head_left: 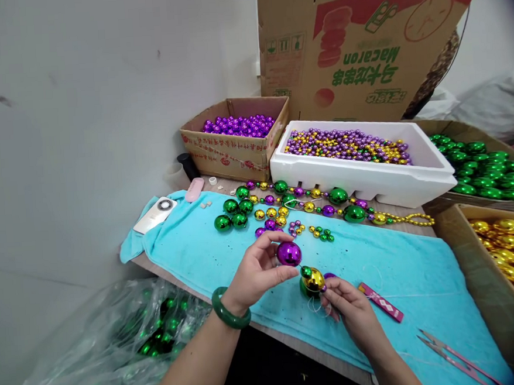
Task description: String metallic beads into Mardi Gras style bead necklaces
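My left hand (262, 268), with a green bangle (230, 309) on its wrist, grips a shiny purple ball (289, 253) between thumb and fingers. Close beside it, my right hand (346, 306) pinches a short strand of beads by a small purple bead. On that strand I see a gold ball (314, 279) and a small green bead (306, 272). A larger green ball (308, 288) shows partly behind the gold one. Thin white thread (320, 306) loops below the strand.
A finished-looking bead garland (328, 210) lies across the turquoise towel (265, 309), near loose green balls (230, 206). A white foam box (357, 176) and a cardboard box (232, 153) of purple balls stand behind. Pink-handled scissors (457, 357) and a magenta packet (381, 303) lie right.
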A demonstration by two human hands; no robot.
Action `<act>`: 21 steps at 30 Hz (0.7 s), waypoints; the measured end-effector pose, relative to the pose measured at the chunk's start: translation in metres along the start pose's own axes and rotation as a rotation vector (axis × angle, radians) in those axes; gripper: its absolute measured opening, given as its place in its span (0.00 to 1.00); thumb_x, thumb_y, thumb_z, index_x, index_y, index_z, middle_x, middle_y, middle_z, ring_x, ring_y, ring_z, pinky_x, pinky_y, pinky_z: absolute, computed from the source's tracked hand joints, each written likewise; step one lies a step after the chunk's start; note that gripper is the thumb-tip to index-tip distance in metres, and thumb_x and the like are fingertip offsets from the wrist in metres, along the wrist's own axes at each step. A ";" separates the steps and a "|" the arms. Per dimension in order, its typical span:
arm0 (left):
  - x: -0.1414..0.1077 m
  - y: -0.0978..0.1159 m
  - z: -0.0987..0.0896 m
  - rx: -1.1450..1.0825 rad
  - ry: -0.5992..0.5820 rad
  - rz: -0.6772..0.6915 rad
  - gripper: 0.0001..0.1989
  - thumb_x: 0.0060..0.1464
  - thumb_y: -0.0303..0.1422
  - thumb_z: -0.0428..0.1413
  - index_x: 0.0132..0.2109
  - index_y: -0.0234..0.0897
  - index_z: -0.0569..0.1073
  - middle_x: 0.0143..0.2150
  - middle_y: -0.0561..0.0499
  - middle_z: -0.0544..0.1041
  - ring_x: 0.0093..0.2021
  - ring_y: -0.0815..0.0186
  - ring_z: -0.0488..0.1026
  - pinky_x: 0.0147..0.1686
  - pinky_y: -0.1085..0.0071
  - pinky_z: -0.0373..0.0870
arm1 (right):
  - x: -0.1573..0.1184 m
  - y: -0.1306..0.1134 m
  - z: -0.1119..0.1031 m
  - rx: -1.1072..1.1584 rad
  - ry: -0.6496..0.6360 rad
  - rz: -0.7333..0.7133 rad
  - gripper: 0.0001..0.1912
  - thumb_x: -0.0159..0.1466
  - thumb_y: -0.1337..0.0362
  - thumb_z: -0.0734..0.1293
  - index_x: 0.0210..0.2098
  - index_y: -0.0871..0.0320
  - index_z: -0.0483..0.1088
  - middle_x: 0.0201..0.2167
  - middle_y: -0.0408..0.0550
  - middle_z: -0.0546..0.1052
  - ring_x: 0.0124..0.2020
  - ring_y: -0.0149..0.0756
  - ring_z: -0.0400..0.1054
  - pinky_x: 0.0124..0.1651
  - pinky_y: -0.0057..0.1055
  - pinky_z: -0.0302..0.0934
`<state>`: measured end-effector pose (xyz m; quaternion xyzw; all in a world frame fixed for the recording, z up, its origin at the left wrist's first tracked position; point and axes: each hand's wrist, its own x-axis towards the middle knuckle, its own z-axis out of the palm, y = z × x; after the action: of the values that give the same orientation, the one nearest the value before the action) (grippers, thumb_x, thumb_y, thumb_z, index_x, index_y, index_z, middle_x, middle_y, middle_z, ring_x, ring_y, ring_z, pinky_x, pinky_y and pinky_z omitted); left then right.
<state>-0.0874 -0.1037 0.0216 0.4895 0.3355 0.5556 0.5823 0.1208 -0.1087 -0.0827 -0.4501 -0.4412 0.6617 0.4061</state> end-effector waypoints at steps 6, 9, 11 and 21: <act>-0.004 0.000 0.002 0.185 -0.003 0.126 0.20 0.43 0.27 0.64 0.45 0.43 0.72 0.44 0.49 0.65 0.43 0.66 0.64 0.43 0.71 0.64 | -0.002 -0.003 0.004 -0.006 0.015 0.004 0.17 0.53 0.52 0.70 0.31 0.59 0.69 0.20 0.44 0.71 0.19 0.29 0.62 0.19 0.24 0.51; -0.006 -0.001 0.004 0.234 -0.027 0.104 0.20 0.44 0.29 0.64 0.46 0.42 0.72 0.44 0.48 0.65 0.43 0.65 0.65 0.43 0.70 0.65 | -0.003 -0.009 0.007 0.013 0.023 0.000 0.17 0.52 0.52 0.71 0.30 0.59 0.69 0.20 0.44 0.71 0.18 0.29 0.62 0.18 0.24 0.51; -0.005 -0.001 0.005 0.224 -0.003 0.066 0.21 0.43 0.30 0.64 0.47 0.41 0.73 0.45 0.47 0.67 0.43 0.64 0.66 0.44 0.69 0.65 | -0.004 -0.013 0.010 0.031 0.038 -0.005 0.17 0.52 0.52 0.71 0.31 0.59 0.68 0.19 0.43 0.71 0.18 0.29 0.62 0.18 0.24 0.51; 0.010 0.006 -0.018 0.192 0.315 0.041 0.13 0.54 0.39 0.55 0.39 0.37 0.79 0.47 0.45 0.74 0.50 0.59 0.67 0.48 0.67 0.64 | 0.003 -0.046 0.034 -0.001 0.059 -0.030 0.19 0.51 0.53 0.70 0.35 0.59 0.65 0.20 0.42 0.71 0.18 0.28 0.62 0.17 0.23 0.50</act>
<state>-0.1048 -0.0912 0.0232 0.4567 0.4640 0.6026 0.4615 0.0936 -0.1004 -0.0323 -0.4630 -0.4359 0.6417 0.4287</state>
